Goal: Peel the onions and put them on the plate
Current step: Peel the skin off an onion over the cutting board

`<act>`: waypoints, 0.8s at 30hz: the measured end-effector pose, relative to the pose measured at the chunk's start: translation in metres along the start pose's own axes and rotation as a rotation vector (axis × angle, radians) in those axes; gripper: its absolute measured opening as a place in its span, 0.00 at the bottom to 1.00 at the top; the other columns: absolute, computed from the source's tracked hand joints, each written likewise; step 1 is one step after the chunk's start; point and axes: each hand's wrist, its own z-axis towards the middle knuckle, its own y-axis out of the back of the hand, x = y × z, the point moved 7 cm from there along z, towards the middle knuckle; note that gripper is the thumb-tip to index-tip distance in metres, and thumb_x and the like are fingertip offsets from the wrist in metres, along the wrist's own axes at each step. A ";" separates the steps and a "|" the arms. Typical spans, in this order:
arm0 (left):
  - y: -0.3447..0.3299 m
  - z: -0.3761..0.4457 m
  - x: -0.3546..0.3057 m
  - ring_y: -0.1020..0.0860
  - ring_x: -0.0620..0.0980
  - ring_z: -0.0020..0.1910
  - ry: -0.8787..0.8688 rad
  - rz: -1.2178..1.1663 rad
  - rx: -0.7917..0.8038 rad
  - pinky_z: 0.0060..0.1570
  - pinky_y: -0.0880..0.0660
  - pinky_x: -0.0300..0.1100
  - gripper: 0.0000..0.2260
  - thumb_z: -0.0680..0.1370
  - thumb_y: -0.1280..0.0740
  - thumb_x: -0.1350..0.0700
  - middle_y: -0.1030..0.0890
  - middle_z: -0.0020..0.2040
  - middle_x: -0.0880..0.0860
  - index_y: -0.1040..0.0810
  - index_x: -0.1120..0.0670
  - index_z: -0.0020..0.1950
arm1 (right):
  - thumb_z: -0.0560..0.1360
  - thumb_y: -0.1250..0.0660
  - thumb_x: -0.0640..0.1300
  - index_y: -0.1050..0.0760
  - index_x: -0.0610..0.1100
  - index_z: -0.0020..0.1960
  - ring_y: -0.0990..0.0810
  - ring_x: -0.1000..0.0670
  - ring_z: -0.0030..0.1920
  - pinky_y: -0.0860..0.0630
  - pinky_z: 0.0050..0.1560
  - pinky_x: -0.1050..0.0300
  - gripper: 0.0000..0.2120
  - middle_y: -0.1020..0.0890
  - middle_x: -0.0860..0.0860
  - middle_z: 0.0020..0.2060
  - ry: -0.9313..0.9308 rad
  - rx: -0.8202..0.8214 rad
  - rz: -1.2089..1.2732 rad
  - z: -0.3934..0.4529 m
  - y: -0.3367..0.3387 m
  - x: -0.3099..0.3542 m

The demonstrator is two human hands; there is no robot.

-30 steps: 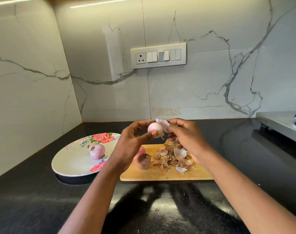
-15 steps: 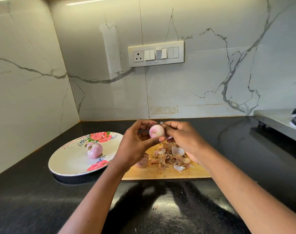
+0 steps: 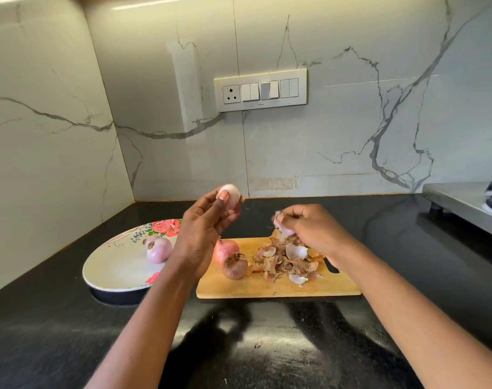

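A black stone countertop (image 3: 57, 332) is carrying a rectangular wooden cutting board (image 3: 267, 287). Left of the board, a round white floral plate (image 3: 113, 265) is holding one peeled pinkish onion (image 3: 158, 249). On the board, a heap of papery onion skins (image 3: 286, 261) is lying right of two unpeeled reddish onions (image 3: 230, 261). Above the board, the left hand (image 3: 202, 228) is gripping a pale peeled onion (image 3: 230, 195) in curled fingers, and the right hand (image 3: 312, 228) is pinching a pale skin strip (image 3: 281, 227).

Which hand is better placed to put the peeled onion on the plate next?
Left. The left hand already holds the peeled onion and is the hand nearer the floral plate. The right hand grips a peel scrap over the cutting board, away from the plate.
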 end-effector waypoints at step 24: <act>-0.007 -0.004 0.012 0.16 0.52 0.49 0.078 0.228 0.092 0.50 0.20 0.41 0.17 0.77 0.29 0.54 0.16 0.55 0.60 0.23 0.62 0.62 | 0.69 0.22 0.42 0.17 0.42 0.55 0.14 0.51 0.49 0.18 0.52 0.59 0.16 0.13 0.48 0.49 0.346 0.045 0.285 -0.004 -0.012 0.032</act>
